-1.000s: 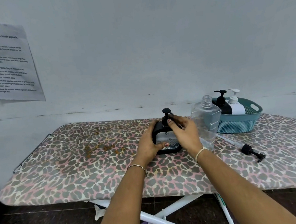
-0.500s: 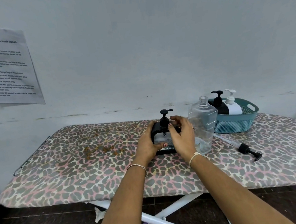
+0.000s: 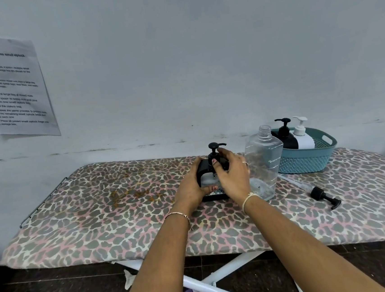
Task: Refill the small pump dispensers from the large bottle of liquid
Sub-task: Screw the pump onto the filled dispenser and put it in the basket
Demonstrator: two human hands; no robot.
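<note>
1. Grip on the left: my left hand (image 3: 192, 188) wraps the body of the small pump dispenser (image 3: 203, 170) from its 9 o'clock side. My fingers go behind it and my thumb lies across the clear front window.
2. My right hand (image 3: 233, 177) comes in from 3 o'clock. Its fingers are curled close round the black collar at the dispenser's neck, with the thumb tip against the front. The pump head (image 3: 215, 146) stands above my knuckles, spout pointing toward 3 o'clock.
3. The dispenser stands upright on the leopard-print board (image 3: 99, 213), straight ahead of me at 12 o'clock and nearer the wall edge than mine.
4. The large bottle (image 3: 264, 160) is clear and upright with its threaded neck open. It stands at the dispenser's 3 o'clock, just beside my right hand. I cannot tell whether my hand touches it.
5. A loose pump (image 3: 320, 194) lies flat on the board at about 4 o'clock from the dispenser. Its thin clear tube runs back toward the bottle's base.
6. A teal basket (image 3: 305, 160) sits at 2 o'clock, behind the large bottle. A black dispenser (image 3: 284, 134) and a white dispenser (image 3: 302, 135) stand upright in it, side by side.
7. A printed sheet (image 3: 12, 88) hangs on the wall, up at 10 o'clock.
8. There is a thin bangle on each of my wrists.
</note>
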